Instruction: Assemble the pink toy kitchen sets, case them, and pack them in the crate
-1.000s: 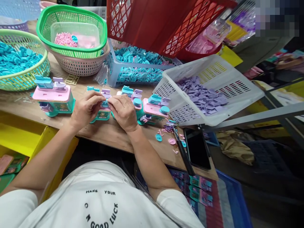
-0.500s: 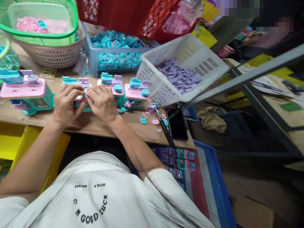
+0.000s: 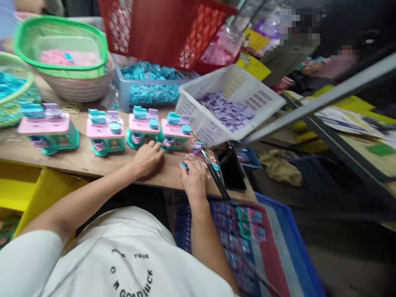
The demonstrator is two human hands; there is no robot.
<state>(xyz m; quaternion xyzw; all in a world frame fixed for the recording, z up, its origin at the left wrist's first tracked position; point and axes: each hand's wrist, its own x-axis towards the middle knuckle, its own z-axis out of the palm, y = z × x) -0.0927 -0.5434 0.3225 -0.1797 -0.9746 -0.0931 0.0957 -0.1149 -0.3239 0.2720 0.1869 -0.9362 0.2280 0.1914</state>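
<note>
Four pink and teal toy units stand in a row on the wooden table (image 3: 93, 161): one at the left (image 3: 48, 132), a second (image 3: 105, 134), a third (image 3: 142, 130) and a fourth (image 3: 175, 132). My left hand (image 3: 148, 159) rests on the table just in front of the third unit, fingers spread, holding nothing. My right hand (image 3: 194, 179) lies palm down over a scatter of small pink and teal pieces, with a small teal piece (image 3: 184, 166) at its thumb. The blur hides whether its fingers pinch anything.
A white basket (image 3: 198, 119) of purple pieces tilts at the right; behind are a blue basket (image 3: 148, 93) of teal parts, a green basket (image 3: 62, 45) and a red crate (image 3: 161, 29). A phone (image 3: 230, 169) and a black tool (image 3: 213, 177) lie near my right hand. A blue crate (image 3: 278, 231) sits below.
Both hands have let go of the second toy unit, which now stands free. My left hand has slid right along the table; my right hand has moved to the loose pieces by the phone.
</note>
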